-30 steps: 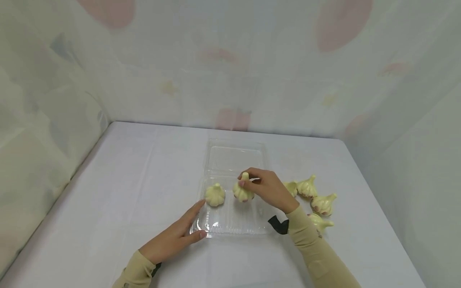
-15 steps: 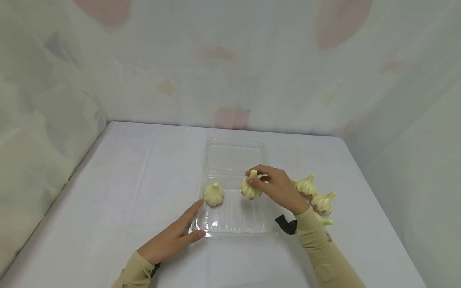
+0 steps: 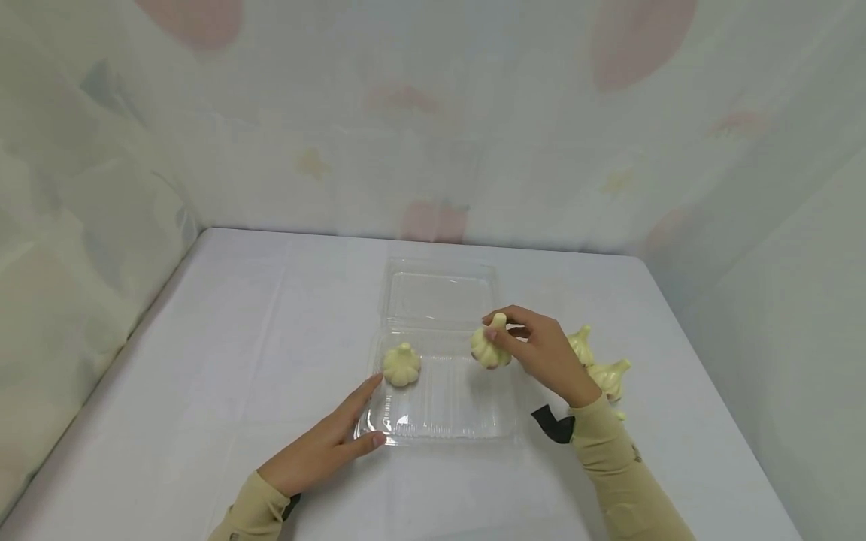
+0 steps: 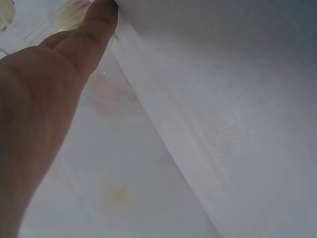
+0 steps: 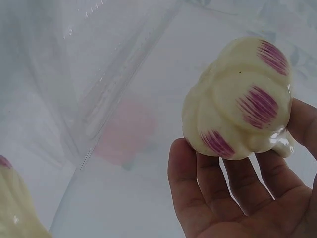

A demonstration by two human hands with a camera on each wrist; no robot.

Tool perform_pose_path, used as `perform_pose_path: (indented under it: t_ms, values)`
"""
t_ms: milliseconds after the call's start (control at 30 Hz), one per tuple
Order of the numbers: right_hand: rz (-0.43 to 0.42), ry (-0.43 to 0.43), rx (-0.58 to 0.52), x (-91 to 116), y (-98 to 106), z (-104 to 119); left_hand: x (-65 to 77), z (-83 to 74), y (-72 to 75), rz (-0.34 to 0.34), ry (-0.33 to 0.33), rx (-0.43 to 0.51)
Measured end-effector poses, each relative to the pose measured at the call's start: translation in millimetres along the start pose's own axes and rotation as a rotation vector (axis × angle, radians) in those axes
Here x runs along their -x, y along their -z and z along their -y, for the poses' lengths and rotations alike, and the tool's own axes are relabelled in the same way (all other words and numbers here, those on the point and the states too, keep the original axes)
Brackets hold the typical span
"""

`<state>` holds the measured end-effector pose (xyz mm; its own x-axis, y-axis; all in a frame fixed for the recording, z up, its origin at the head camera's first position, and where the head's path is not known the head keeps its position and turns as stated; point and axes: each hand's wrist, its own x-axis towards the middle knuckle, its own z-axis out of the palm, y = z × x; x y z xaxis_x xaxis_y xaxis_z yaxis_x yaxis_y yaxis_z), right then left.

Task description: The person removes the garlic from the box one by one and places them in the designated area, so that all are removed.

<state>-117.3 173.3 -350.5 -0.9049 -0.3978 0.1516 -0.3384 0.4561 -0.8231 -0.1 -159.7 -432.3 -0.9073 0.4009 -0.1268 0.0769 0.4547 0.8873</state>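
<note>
My right hand point(image 3: 541, 346) pinches a pale yellow garlic bulb point(image 3: 491, 350) by its stem, stem up, above the right part of a clear plastic clamshell box point(image 3: 440, 421). In the right wrist view, purple streaks mark the glossy garlic bulb point(image 5: 237, 99), and the fingers point(image 5: 185, 173) curl against it. Another garlic bulb point(image 3: 402, 366) sits inside the box on its left side. My left hand point(image 3: 331, 443) lies at the box's front left corner, fingers extended along the left edge and thumb by the front edge. The left wrist view shows this hand point(image 4: 59, 69) only partly.
The box's transparent lid point(image 3: 443, 295) lies folded back behind it. Right of the box, more garlic bulbs point(image 3: 610, 378) are grouped on the white-covered table point(image 3: 271, 330), partly hidden by my right arm. Patterned cloth walls point(image 3: 433, 135) surround the table at the back and sides.
My right hand has moved rightward with the garlic bulb, from the box's middle toward its right side, and slightly up. My left hand and the other bulb have stayed in place.
</note>
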Motion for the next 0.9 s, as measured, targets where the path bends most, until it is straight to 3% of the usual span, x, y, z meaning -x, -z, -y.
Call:
perform_pose_path:
  t_ms: [267,900]
  values:
    - [-0.038,-0.069,-0.031,8.3,6.3,-5.7,0.1,0.8,0.3,0.0,-0.003,-0.006]
    - [-0.111,-0.114,-0.037,22.9,18.0,-17.9,7.7,2.6,1.9,-0.012,-0.002,-0.006]
